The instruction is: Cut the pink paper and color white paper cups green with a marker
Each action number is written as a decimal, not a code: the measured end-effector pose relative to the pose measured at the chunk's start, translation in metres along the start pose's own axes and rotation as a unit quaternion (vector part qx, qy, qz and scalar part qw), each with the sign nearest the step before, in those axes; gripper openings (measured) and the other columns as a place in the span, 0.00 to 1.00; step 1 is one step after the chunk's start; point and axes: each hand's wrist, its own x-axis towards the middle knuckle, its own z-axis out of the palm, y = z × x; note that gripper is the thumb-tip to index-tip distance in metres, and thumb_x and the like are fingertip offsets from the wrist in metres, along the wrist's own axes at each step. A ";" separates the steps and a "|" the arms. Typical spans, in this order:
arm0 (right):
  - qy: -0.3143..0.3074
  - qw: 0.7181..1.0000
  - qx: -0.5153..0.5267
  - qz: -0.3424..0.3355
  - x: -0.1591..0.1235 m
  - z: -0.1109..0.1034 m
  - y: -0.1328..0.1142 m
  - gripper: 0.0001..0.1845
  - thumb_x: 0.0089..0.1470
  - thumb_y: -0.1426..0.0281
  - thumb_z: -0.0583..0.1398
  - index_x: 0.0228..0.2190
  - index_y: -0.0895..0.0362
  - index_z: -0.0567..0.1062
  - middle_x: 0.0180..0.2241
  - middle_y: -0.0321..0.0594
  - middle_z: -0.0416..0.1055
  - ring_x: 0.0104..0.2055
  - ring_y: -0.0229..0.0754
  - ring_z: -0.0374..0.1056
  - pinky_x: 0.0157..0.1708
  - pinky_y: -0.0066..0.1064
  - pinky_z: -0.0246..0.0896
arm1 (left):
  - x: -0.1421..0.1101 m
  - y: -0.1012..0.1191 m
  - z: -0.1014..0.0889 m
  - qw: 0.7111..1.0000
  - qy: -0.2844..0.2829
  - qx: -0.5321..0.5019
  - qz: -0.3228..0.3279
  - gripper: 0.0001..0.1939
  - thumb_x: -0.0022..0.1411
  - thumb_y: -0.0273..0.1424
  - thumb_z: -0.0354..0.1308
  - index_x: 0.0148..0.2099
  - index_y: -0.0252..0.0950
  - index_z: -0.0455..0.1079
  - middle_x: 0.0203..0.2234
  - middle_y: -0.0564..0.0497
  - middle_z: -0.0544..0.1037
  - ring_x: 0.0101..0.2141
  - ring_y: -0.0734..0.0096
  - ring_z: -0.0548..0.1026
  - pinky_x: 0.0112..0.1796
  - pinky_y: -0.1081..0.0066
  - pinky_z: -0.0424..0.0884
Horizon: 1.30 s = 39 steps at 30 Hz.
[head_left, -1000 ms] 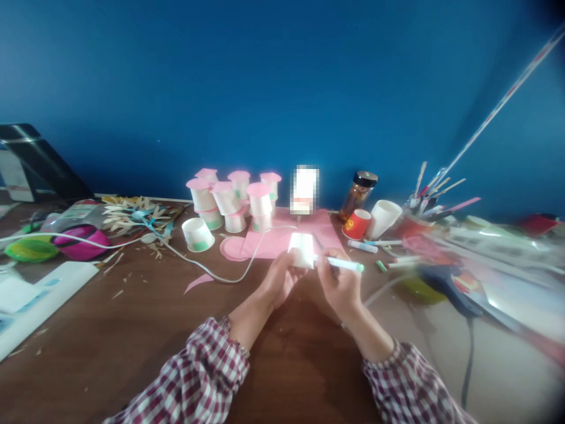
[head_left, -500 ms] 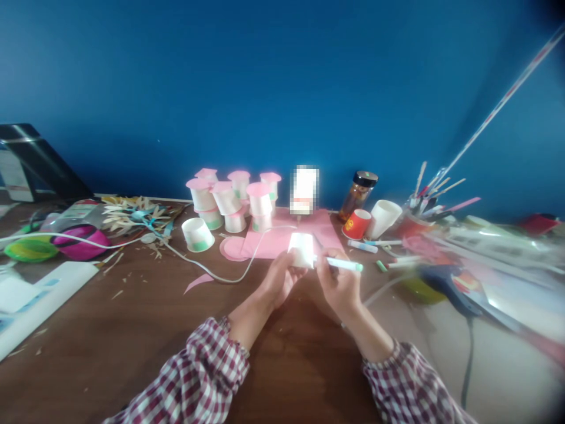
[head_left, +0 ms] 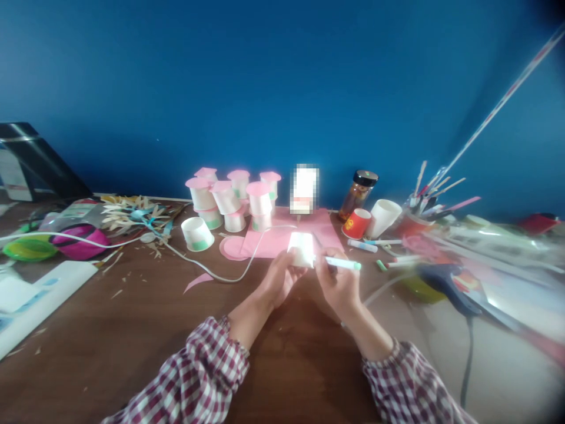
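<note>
My left hand [head_left: 279,278] is closed around a small white paper cup [head_left: 302,248], held above the wooden table [head_left: 132,330] near its middle. My right hand [head_left: 339,285] grips a white marker with a green end [head_left: 343,264], and its tip rests against the cup's right side. Just behind the cup lies pink paper [head_left: 271,238] with a white cable [head_left: 229,277] curving across it.
A cluster of white cups with pink tops [head_left: 233,197] stands at the back. A brown jar [head_left: 359,191], a red cup [head_left: 356,224], a white cup [head_left: 383,218] and loose markers [head_left: 375,242] lie to the right, beside a blue glue gun [head_left: 454,282]. Straw scraps [head_left: 132,215] and a pink object [head_left: 82,241] sit left.
</note>
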 end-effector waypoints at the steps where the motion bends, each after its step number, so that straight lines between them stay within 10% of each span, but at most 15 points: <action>1: 0.000 1.000 -0.001 -0.002 0.000 0.000 0.000 0.06 0.56 0.69 0.55 0.30 0.57 0.71 0.22 0.34 0.69 0.21 0.35 0.64 0.25 0.25 0.60 | 0.000 0.000 0.000 1.000 0.001 0.001 0.002 0.11 0.55 0.36 0.61 0.39 0.35 0.72 0.32 0.49 0.75 0.33 0.70 0.71 0.38 0.68 0.66; 39: 0.020 0.999 0.024 0.027 0.002 0.001 0.001 0.08 0.56 0.68 0.56 0.29 0.57 0.72 0.23 0.36 0.72 0.22 0.37 0.67 0.23 0.26 0.62 | 0.002 -0.001 -0.002 1.000 0.009 -0.015 -0.014 0.13 0.54 0.37 0.62 0.39 0.34 0.72 0.33 0.48 0.75 0.34 0.70 0.72 0.40 0.67 0.67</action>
